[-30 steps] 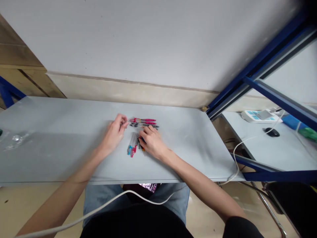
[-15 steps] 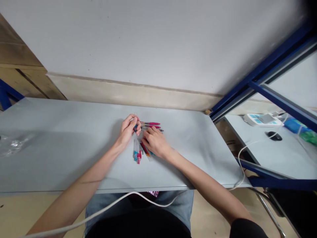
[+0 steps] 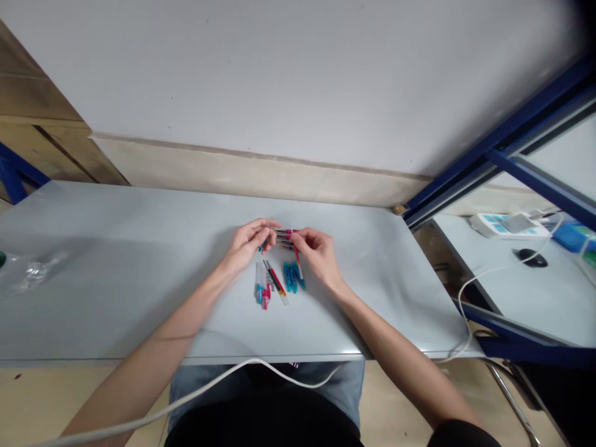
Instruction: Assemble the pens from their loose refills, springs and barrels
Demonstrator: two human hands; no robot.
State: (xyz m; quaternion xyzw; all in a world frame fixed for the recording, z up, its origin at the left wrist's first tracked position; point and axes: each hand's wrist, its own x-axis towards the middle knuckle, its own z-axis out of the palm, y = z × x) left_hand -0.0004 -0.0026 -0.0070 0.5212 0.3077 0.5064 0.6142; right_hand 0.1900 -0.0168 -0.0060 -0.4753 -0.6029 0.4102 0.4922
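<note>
Pens (image 3: pixel 283 236) and pieces: crowded little work zone

So the pens sit in a row on the tabletop (image 3: pixel 139 298), right between the two hands. The left-hand grip (image 3: pixel 249 243) is curled closed, with a teal piece (image 3: pixel 261 247) poking out under the thumb. The right-hand grip (image 3: pixel 316 253) is narrow, looks like a pinch on a thin red stick (image 3: pixel 297 254). The fingertips hide the rest, so no clue how firm.

My worry? Stuff rolling. Slim teal barrels (image 3: pixel 289 277) lie just under the right wrist, so a dropped palm could scatter them. The loose refills (image 3: pixel 278 282) and clear barrels (image 3: pixel 259 275) are close by too, and one sloppy sleeve-less swipe would mix them up.

Also around: a white cable (image 3: pixel 254 361) loops over the lap and could snag a forearm if it swings. Clear plastic (image 3: pixel 35 271) is well off to the left, in nobody's way. The mouse (image 3: pixel 533 257) is on another table past the blue frame (image 3: pixel 521 171).
</note>
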